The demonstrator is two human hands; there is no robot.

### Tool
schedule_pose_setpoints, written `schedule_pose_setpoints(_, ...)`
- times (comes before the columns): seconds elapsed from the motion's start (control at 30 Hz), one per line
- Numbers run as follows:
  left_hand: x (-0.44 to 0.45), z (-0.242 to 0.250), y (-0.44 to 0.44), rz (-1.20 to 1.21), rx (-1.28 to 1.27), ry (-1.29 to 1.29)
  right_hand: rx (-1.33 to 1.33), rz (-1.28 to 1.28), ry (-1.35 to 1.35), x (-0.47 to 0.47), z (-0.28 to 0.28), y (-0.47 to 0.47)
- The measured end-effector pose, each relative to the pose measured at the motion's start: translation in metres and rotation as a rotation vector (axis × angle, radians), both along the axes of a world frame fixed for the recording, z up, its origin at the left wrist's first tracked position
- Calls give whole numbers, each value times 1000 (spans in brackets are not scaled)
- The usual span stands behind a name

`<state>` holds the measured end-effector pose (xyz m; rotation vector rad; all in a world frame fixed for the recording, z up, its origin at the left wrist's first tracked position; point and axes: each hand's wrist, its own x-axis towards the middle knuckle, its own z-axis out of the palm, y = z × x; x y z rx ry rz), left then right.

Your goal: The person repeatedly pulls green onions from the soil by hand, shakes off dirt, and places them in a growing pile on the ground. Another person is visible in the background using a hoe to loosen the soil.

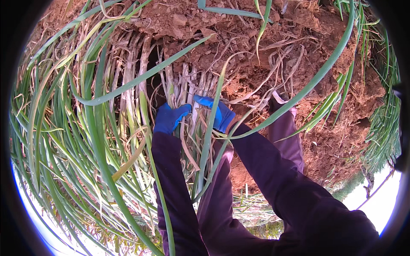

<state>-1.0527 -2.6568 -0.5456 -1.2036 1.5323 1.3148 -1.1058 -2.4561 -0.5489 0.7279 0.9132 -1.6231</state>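
My left hand (172,117), in a blue glove, is closed on pale green onion stalks (173,96) near the middle of the view. Just to its right, my right hand (221,113), also in a blue glove, wraps its fingers across the same bunch. Roots and the lower stalk ends meet the reddish-brown soil (189,41) above the hands. Dry, papery leaves (189,144) hang between my forearms. Part of each hand's grip is hidden by stalks and leaves.
A dense row of green onions (80,144) fills the left side. Long green leaves (320,73) arch across the view, one over my right forearm. Loose, clumpy soil (333,150) with dry roots lies right. My trousered legs (285,134) are beneath my arms. More green plants (384,134) line the far right.
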Motion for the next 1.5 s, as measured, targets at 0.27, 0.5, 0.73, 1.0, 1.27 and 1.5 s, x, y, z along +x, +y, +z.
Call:
schedule_pose_setpoints(0.27, -27, 48, 50, -49, -422, 99, -126, -278, -124, 11, -14, 3)
schedule_pose_setpoints(0.5, -57, 92, 96, -395, -663, -46, -287, -421, -96, 16, -30, 18)
schedule_pose_setpoints(0.73, -67, 128, 146, -449, -660, -42, -328, -279, 163, 27, -43, 87)
schedule_pose_setpoints(1.0, -41, 167, 250, -315, -659, -34, -143, -165, 11, 29, 20, 171)
schedule_pose_setpoints(1.27, -31, 303, 181, -331, -466, -12, -69, -77, 3, 4, 188, 155)
schedule_pose_setpoints(1.5, 34, 465, 133, -181, -383, 115, -193, 271, -250, -3, 395, 92)
